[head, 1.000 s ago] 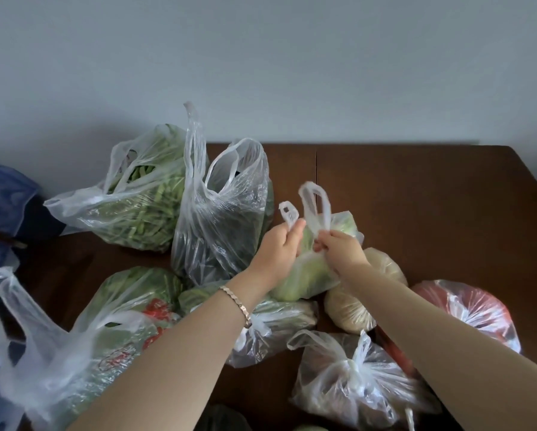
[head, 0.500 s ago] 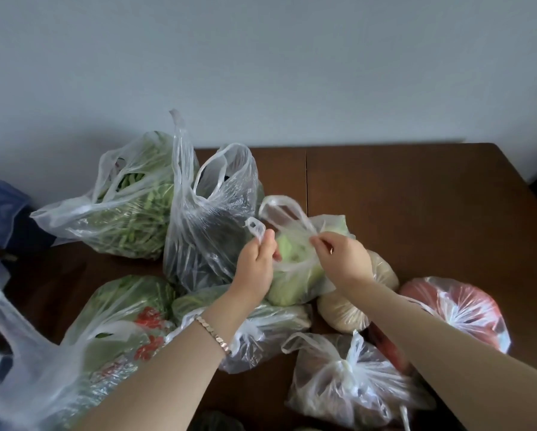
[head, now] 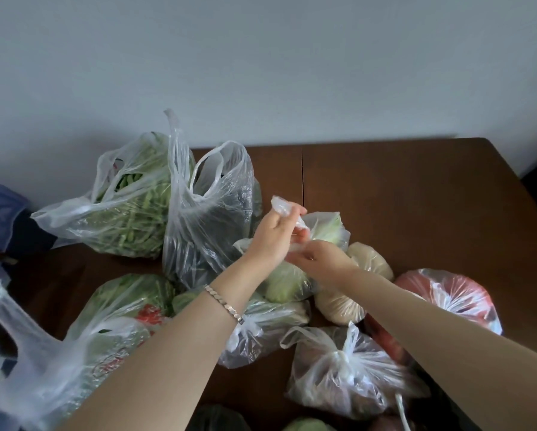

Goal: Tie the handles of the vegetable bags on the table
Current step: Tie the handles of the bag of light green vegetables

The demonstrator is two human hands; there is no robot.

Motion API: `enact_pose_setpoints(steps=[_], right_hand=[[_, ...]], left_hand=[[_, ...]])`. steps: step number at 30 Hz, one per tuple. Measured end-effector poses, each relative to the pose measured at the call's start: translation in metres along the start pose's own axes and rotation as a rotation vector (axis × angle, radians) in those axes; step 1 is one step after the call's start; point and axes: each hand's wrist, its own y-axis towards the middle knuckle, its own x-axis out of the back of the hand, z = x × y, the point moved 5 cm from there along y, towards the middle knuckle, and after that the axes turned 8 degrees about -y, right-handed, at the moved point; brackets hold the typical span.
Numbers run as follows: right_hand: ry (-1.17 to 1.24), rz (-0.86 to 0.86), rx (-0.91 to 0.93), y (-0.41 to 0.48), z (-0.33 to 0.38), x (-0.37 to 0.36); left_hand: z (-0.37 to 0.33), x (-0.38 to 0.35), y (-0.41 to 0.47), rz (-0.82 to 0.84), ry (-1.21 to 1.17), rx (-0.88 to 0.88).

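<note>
Brown wooden table [head: 416, 194] standing against a pale wall. Centre frame: left hand [head: 273, 234] and right hand [head: 320, 259] pinching the crumpled handles [head: 281, 205] of a clear cabbage bag [head: 292, 284]. Upper left: open green-bean bag [head: 130, 206] lying slumped.

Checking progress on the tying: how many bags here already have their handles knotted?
2 clearly: the clear bag at front right, and the bag just under the left wrist. The red bag at right looks closed, but its knot is unclear. Bags cut off at the bottom edge may hide more.
</note>
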Motion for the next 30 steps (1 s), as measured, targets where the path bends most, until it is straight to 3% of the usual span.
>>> enact_pose_setpoints(steps=[4,8,12,19,22,26,30], right_hand=[[0.361,-0.014,-0.1,-0.002,-0.003,-0.001],[0.543,-0.064,-0.162,-0.002,-0.011,-0.001],[0.742,-0.164,-0.149,-0.001,-0.015,0.003],[0.589,-0.344,-0.237,0.002,-0.024,0.005],[0.557,-0.412,-0.239,0.003,-0.026,0.015],[0.386,-0.336,-0.074,-0.002,-0.021,0.028],[0.025,-0.249,0.165,-0.008,-0.009,0.013]], left_hand=[[0.022,0.002,-0.006,0.053,0.566,-0.084],[0.034,0.006,-0.011,0.045,0.688,-0.196],[0.042,0.011,-0.015,0.058,0.592,-0.21],[0.047,0.008,-0.019,-0.107,0.283,-0.15],[0.057,0.011,-0.019,-0.165,0.135,0.029],[0.071,0.016,-0.015,-0.173,-0.116,0.299],[0.067,0.009,-0.015,-0.102,-0.179,0.373]])
